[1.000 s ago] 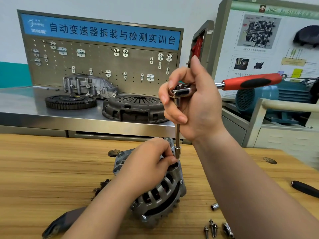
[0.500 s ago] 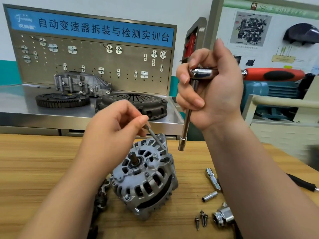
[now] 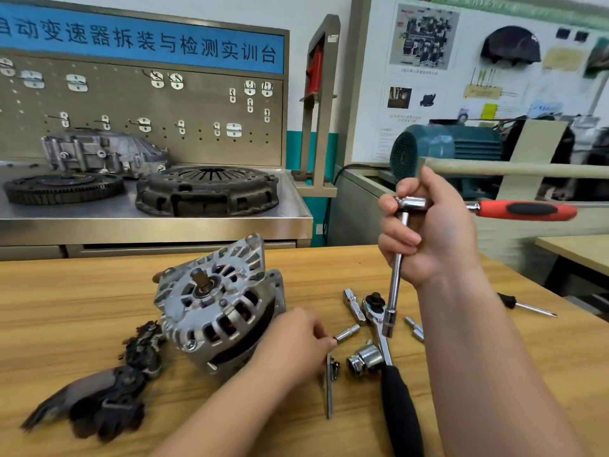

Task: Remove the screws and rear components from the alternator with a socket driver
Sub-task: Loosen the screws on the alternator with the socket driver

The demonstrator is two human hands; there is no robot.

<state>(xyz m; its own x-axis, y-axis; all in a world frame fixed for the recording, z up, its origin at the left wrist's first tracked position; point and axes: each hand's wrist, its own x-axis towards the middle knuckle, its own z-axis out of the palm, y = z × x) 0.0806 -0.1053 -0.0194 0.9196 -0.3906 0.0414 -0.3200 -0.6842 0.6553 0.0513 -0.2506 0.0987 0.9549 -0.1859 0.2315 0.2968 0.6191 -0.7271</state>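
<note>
The alternator (image 3: 217, 305) is sitting mid-frame on the table (image 3: 66, 291), with gloves (image 3: 108, 390) lying at its lower left. Just right of it, the left hand (image 3: 296, 338) is pinching the long bolt (image 3: 329, 387) by its upper end. Further right the ratchet (image 3: 389, 357) is lying, and the socket driver (image 3: 395, 268) is hanging above it in the right hand (image 3: 428, 232). Behind, at upper left, the clutch cover (image 3: 207, 189) is sitting on the bench (image 3: 230, 219).

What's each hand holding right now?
Left hand: pinching the end of a long bolt.
Right hand: gripping the socket driver, raised above the table.
</note>
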